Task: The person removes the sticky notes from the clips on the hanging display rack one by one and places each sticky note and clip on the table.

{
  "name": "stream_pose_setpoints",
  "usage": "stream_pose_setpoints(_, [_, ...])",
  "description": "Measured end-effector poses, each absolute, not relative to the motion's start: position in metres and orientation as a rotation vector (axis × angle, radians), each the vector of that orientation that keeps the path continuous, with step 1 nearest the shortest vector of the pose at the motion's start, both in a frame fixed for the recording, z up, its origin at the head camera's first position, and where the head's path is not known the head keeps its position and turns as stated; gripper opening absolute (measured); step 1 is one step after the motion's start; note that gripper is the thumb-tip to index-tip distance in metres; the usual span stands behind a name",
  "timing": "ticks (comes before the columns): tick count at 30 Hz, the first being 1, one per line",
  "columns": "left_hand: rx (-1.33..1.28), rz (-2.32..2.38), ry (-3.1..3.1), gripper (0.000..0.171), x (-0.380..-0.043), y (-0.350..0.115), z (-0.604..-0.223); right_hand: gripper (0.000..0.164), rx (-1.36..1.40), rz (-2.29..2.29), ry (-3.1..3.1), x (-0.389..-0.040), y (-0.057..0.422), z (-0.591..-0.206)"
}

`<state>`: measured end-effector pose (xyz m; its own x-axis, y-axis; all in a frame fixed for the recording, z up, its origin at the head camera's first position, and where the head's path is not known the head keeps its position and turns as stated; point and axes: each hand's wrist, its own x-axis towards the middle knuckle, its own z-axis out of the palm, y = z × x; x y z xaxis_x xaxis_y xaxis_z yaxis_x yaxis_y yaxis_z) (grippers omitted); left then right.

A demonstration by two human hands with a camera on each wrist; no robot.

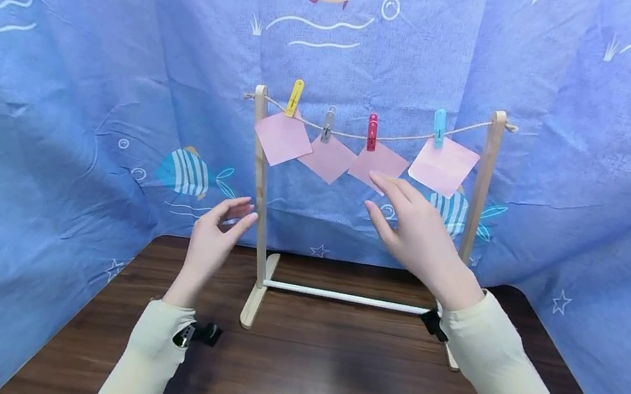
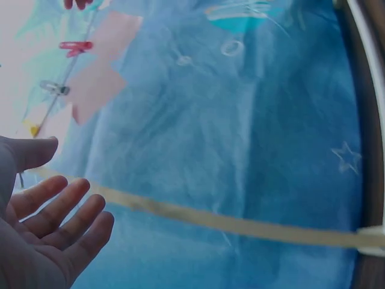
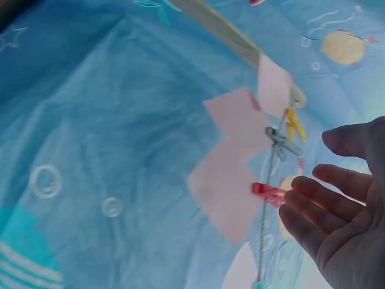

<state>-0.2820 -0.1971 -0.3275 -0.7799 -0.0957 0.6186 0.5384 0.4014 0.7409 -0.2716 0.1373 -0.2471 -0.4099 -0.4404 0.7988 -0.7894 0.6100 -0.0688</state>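
Four pink paper squares hang from a thin rope (image 1: 401,140) between two wooden posts. From left to right they are clipped by a yellow clothespin (image 1: 294,98), a grey clothespin (image 1: 328,124), a red clothespin (image 1: 372,132) and a light blue clothespin (image 1: 439,128). My right hand (image 1: 417,229) is raised in front of the rack, its fingers overlapping the paper under the red pin (image 1: 382,161) in the head view; nothing is in it. Beside the left post (image 1: 263,181) is my left hand (image 1: 213,235), with relaxed fingers and an unfilled palm (image 2: 51,235).
The rack stands on a dark wooden table (image 1: 309,379), its feet joined by a white bar (image 1: 345,297). A blue curtain (image 1: 89,79) with fish prints surrounds the table at the back and sides. The right post (image 1: 484,184) is partly behind my right arm.
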Motion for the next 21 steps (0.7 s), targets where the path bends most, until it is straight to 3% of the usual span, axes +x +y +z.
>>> stream_pose_setpoints(21, [-0.274, -1.917, -1.811, 0.038, -0.309, -0.169, -0.282, 0.039, 0.93, 0.827, -2.02, -0.3, 0.081, -0.155])
